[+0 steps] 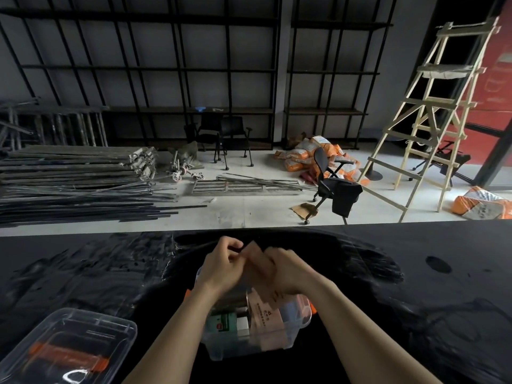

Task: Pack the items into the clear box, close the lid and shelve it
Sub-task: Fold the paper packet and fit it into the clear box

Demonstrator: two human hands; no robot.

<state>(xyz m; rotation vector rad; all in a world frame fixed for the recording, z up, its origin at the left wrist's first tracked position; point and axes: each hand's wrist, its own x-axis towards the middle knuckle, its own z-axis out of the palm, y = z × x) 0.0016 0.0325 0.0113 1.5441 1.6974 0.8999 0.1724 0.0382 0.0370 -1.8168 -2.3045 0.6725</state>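
— Where is the clear box (257, 342)?
— On the black desk (415, 273), near its front edge, between the person's forearms. A green carton (223, 322) and pinkish paper packets (266, 314) stand inside it.
— And the hands?
— Both are just above the box's far rim. The left hand (221, 266) and the right hand (288, 270) are each closed on a blurred pinkish packet (256, 259) held between them.
— The lid?
— The clear lid (69, 347), with orange clips, lies on the desk, well to the left.
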